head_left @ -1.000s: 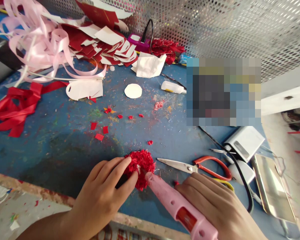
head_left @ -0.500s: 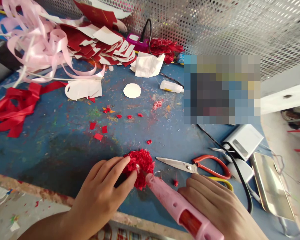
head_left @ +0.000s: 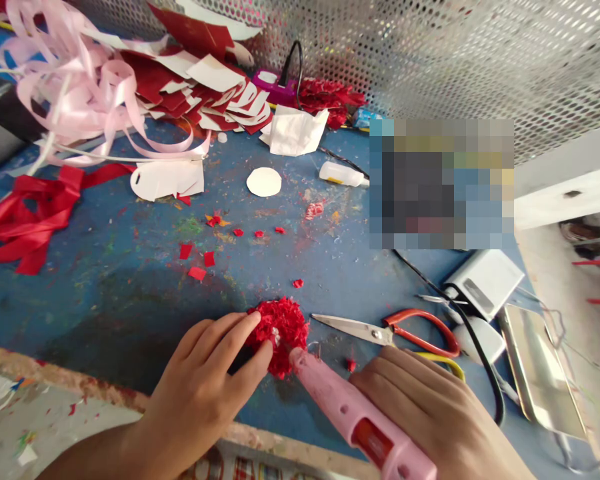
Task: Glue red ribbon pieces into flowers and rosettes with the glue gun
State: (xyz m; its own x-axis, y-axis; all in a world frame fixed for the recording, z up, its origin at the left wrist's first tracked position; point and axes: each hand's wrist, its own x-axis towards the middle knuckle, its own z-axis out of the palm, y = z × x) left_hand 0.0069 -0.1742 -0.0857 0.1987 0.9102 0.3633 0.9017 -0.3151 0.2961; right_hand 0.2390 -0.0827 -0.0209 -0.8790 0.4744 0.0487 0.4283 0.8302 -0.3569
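Observation:
A ruffled red fabric flower [head_left: 286, 320] rests on the blue table near its front edge. My left hand [head_left: 207, 370] grips its left side, the index finger on top and the thumb near the middle. A small pale bead or blob shows close to the thumb tip. In my right hand [head_left: 420, 407] is a pink glue gun [head_left: 330, 393], its nozzle pointing into the flower's centre. The gun's handle and my right fingertips are partly hidden. Scissors [head_left: 375, 331] with red and yellow handles lie just beyond my right hand.
Red scraps [head_left: 197, 273] dot the table ahead. Red ribbon [head_left: 35, 213] and pink ribbon [head_left: 115, 87] lie left, beside cut red-and-white card [head_left: 195, 87]. A black cable [head_left: 485, 367], white power bank [head_left: 487, 283] and phone [head_left: 545, 373] are at right. A perforated metal panel [head_left: 430, 60] stands behind.
The glue gun and my right hand have shifted very slightly left, the nozzle staying at the flower. My left hand keeps its hold on the flower.

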